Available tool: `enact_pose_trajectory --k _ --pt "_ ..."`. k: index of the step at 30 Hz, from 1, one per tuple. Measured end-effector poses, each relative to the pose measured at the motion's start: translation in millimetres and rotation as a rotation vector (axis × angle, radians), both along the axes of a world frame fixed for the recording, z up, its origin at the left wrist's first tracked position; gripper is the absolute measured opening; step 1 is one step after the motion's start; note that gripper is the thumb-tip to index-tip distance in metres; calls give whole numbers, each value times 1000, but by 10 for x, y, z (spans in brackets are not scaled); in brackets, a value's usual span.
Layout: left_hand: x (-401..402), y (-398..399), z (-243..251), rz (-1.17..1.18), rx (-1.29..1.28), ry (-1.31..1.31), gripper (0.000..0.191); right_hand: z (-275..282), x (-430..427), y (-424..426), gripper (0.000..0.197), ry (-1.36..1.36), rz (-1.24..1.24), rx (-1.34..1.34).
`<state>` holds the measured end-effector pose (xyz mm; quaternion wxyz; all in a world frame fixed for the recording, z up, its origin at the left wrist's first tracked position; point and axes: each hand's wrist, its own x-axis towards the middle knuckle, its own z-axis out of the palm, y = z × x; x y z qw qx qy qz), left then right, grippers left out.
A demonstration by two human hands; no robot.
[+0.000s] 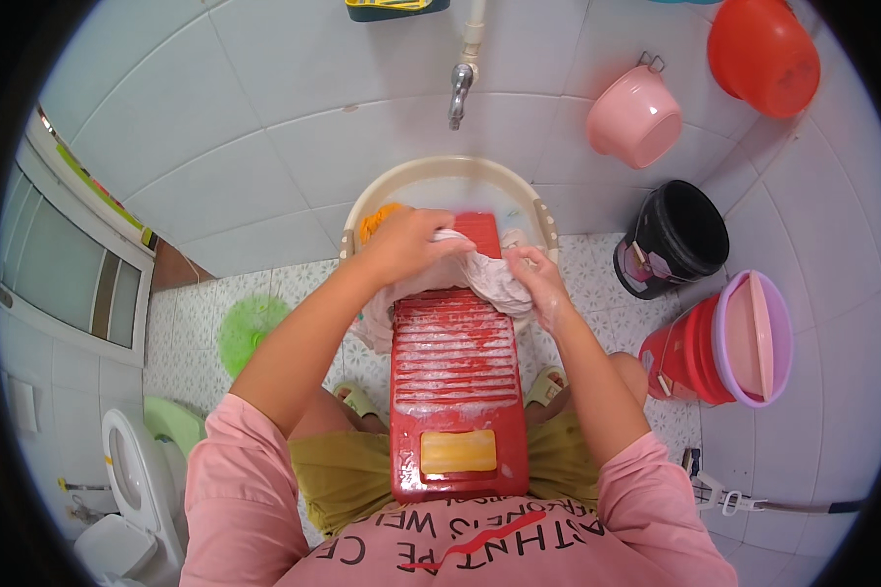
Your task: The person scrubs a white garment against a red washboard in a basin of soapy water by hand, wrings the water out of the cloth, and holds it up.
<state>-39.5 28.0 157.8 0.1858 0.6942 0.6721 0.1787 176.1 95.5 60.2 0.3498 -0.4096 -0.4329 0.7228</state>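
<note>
A wet, whitish cloth garment (pixel 495 282) is bunched between my two hands over the upper part of a red plastic washboard (pixel 455 348). My left hand (pixel 422 242) grips it with thumb and fingers on the left. On the right, my right hand (pixel 539 282) pinches its gathered edge. Suds coat the washboard's ridges, and a yellow soap bar (pixel 458 451) sits in the recess at its near end. The board's far end leans into a beige round basin (pixel 444 165) holding cloudy water. An orange cloth (pixel 376 220) lies in the basin, partly behind my left hand.
A metal tap (pixel 459 95) projects from the tiled wall above the basin. To the right stand a black bucket (pixel 668 238) and a red bucket (pixel 679 359) with a purple basin (pixel 784 345). A green plastic item (pixel 253 330) is on the left floor, near a toilet (pixel 136 469).
</note>
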Motion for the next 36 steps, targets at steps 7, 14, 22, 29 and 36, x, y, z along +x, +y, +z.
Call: enact_pose_trajectory --k 7,14,22,29,36 --pt "65 -664 -937 -275 39 -6 34 -379 255 -366 41 -752 306 796" --pt "200 -1243 -1247 236 441 87 27 -727 354 -247 26 -539 31 601" --pt "492 -1226 -922 26 335 -274 19 -186 131 -843 9 -431 179 875" --pt "575 -450 -1449 291 358 199 23 -602 -632 -255 14 -1173 137 1157" --pt "736 -1159 -1109 -20 236 51 15 -222 -12 -1088 16 -1094 508 1220"
